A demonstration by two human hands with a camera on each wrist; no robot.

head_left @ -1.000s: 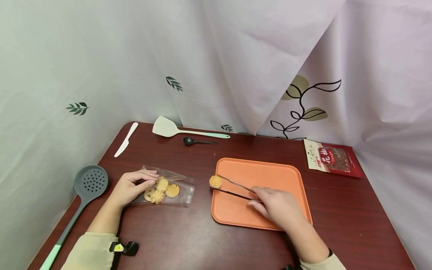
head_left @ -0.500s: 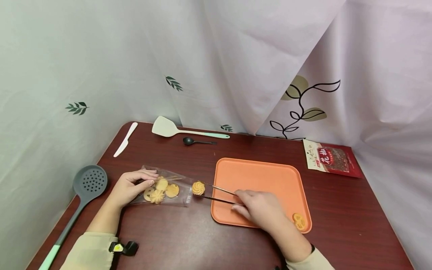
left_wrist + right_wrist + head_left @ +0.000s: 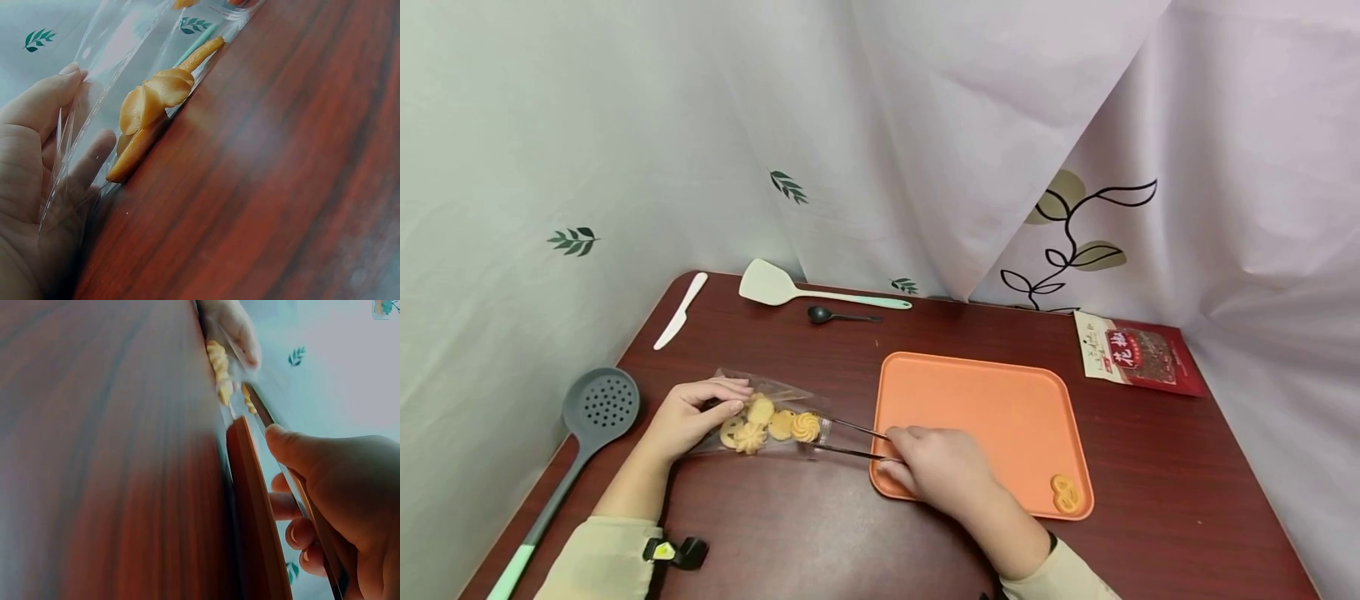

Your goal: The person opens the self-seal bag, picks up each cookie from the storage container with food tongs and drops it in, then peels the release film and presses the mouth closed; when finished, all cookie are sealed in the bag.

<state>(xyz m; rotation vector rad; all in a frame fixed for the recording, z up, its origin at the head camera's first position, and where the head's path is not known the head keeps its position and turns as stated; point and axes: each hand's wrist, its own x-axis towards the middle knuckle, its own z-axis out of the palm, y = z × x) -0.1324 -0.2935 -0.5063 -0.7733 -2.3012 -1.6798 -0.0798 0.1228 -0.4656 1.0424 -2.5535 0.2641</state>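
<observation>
Clear plastic bag [image 3: 767, 417] lies on the counter [image 3: 820, 533], pinched at its far end by your left hand [image 3: 688, 417]. Your right hand [image 3: 936, 467] grasps metal tongs [image 3: 850, 440], their tips holding a swirl cookie [image 3: 806, 427] inside the bag's mouth.

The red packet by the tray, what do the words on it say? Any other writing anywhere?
Red packet: "花椒" in big characters; its smaller print is too small to read.
Clear biscuit bag: no writing visible.
Orange tray and utensils: no writing.
</observation>
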